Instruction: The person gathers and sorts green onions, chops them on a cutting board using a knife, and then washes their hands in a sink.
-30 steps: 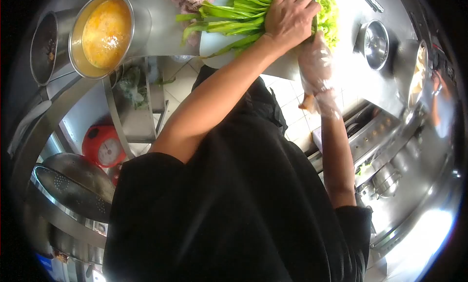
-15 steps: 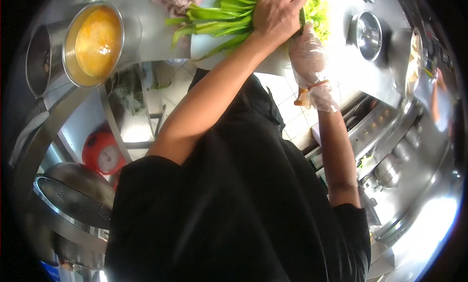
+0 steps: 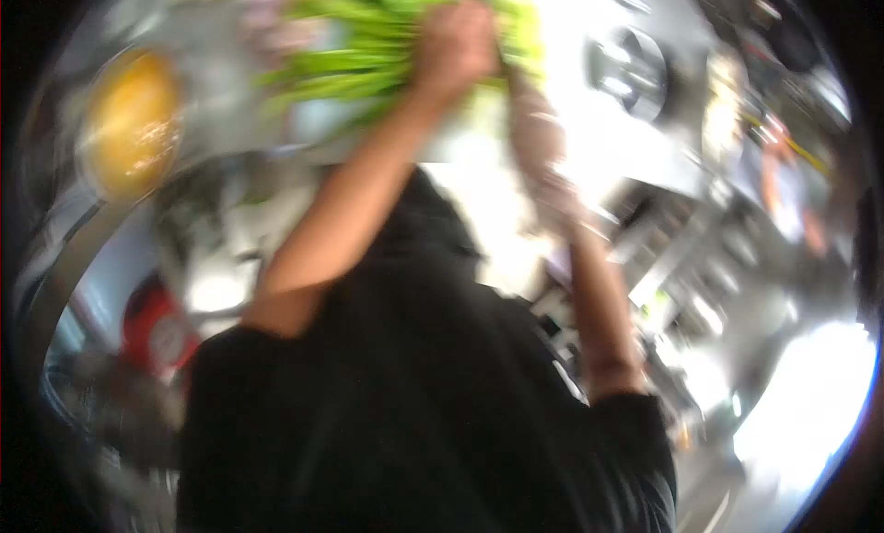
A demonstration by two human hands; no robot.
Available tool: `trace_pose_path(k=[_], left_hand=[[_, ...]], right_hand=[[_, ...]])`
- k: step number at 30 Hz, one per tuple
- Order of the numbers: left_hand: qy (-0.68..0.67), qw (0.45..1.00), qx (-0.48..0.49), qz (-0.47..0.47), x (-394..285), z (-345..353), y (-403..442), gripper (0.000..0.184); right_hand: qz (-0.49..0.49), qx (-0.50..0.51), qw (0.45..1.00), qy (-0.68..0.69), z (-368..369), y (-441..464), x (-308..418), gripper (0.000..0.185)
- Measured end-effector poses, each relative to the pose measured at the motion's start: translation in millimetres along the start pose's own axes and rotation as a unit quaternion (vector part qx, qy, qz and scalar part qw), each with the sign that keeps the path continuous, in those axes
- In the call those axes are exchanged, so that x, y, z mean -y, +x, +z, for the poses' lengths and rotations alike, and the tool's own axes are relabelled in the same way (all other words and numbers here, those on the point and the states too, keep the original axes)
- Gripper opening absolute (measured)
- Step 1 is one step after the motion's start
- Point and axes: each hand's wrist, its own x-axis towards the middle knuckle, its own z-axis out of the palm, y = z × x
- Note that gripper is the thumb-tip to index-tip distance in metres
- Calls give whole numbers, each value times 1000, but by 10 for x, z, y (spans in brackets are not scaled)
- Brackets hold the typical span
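Note:
Motion blur smears the whole head view. My bare left hand (image 3: pixel 454 50) is closed over a bunch of long leafy greens (image 3: pixel 354 50), whose leaves fan out to the left. Just right of its fingers stands the dark blade of a knife (image 3: pixel 501 50). My right hand (image 3: pixel 536 133), in a clear plastic glove, is closed at the near end of that knife; the handle is hidden in it. Beyond the blade lie paler green cut pieces (image 3: pixel 525 36). Under the greens a pale cutting board (image 3: pixel 318 119) partly shows.
On the left stands a pot of orange-yellow liquid (image 3: pixel 135 123). A pinkish lump (image 3: pixel 274 22) lies behind the greens. To the right is a metal bowl (image 3: pixel 631 73). A red dial scale (image 3: pixel 158 326) sits lower left. Another person (image 3: pixel 778 179) is at the far right.
The whole view has shifted and blurred, with hands, greens and bowl now further left in it. Both hands keep their places at the greens and the knife.

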Motion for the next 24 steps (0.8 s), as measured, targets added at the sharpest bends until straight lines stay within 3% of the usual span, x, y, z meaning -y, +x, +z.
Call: trace_pose_path(k=[3, 5, 7, 8, 9, 11, 12, 17, 18, 19, 20, 21, 23, 24], left_hand=[[-5, 997, -64, -36, -3, 309, 29, 14], [-213, 960, 60, -169, 245, 723, -248, 16], [31, 997, 70, -9, 63, -39, -19, 17], [40, 999, 5, 4, -72, -124, 34, 20], [-3, 990, 118, -78, -90, -126, 24, 23], [21, 1000, 17, 0, -92, -170, 43, 16], [18, 1000, 11, 3, -58, -155, 63, 16], [-13, 1000, 2, -19, -96, -210, 77, 19], [-20, 1000, -7, -17, -91, -206, 77, 19], [-20, 1000, -4, -22, -97, -203, 71, 19], [-18, 1000, 1, -22, -95, -206, 71, 19], [-16, 1000, 6, -18, -88, -214, 70, 18], [-6, 1000, -1, -9, -68, -159, 62, 11], [-6, 1000, -5, -9, -91, -144, 40, 11]], right_hand=[[18, 36, 999, -19, -398, -221, 151, 29], [19, 66, 997, -47, -413, -301, 165, 29], [-10, 23, 998, -50, -8, -143, 40, 29], [-43, -28, 998, -48, 264, 6, -36, 29], [-59, -61, 996, -27, 463, 206, -24, 29], [-48, -69, 996, -10, 644, 428, -75, 29], [-63, -145, 969, -192, 930, 505, -228, 21], [-137, -23, 954, -267, -91, -45, -79, 34], [-15, 30, 994, -109, -289, -94, 78, 35], [111, 79, 989, 52, -410, -106, 208, 36], [111, 84, 989, 53, -142, -59, 111, 36], [23, -4, 1000, 8, 360, 60, -73, 38], [-65, -183, 976, 100, 804, 370, -73, 34], [-12, -124, 980, 153, 525, 453, 108, 23]])
